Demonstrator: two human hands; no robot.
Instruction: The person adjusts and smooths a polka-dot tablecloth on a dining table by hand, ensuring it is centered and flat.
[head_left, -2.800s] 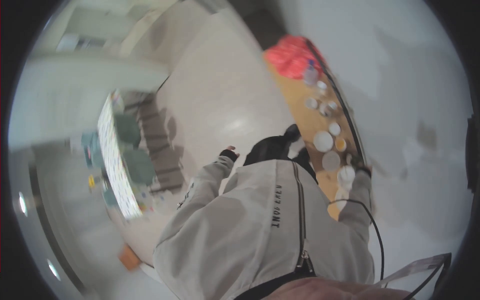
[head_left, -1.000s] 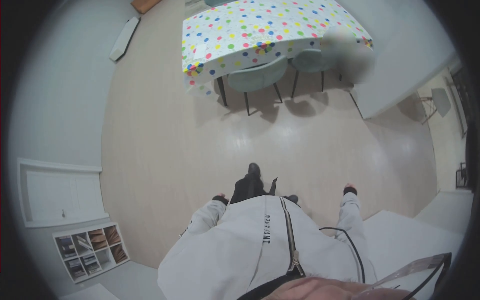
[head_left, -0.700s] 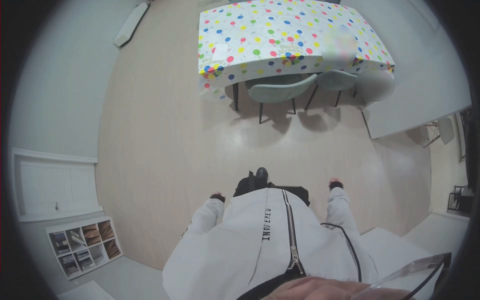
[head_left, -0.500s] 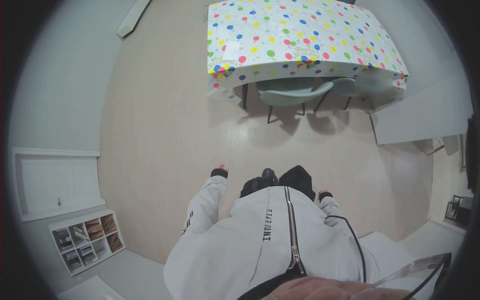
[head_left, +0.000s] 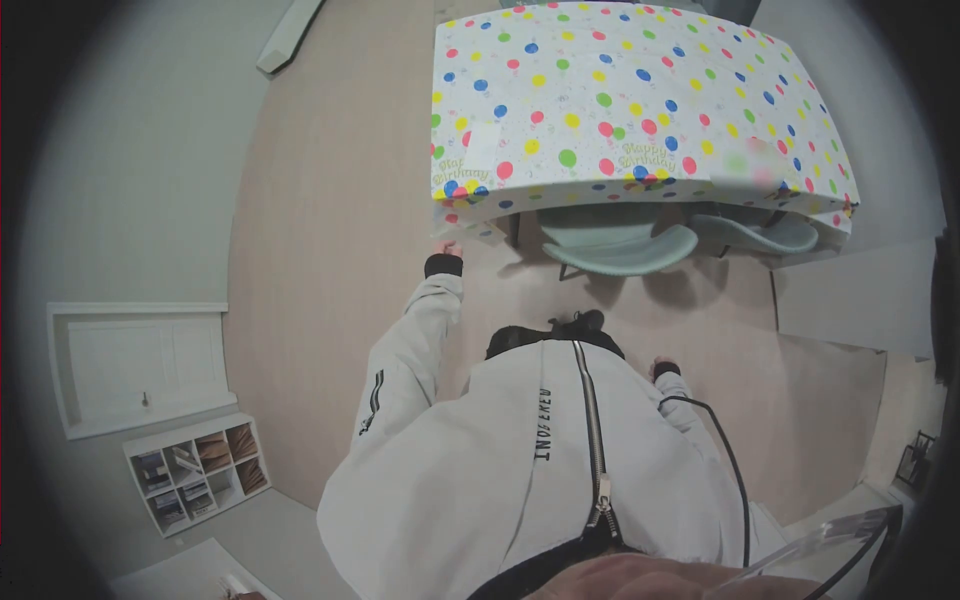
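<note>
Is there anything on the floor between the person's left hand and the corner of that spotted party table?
Nothing: in the head view the left hand is raised just short of the spotted tablecloth corner, with only bare pale floor showing between.

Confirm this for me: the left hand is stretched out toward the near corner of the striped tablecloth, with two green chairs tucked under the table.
One detail is wrong: the tablecloth is not striped; the head view shows coloured polka dots on white. The rest holds: the left hand is stretched out toward its near corner, and two green chairs are tucked under the table.
</note>
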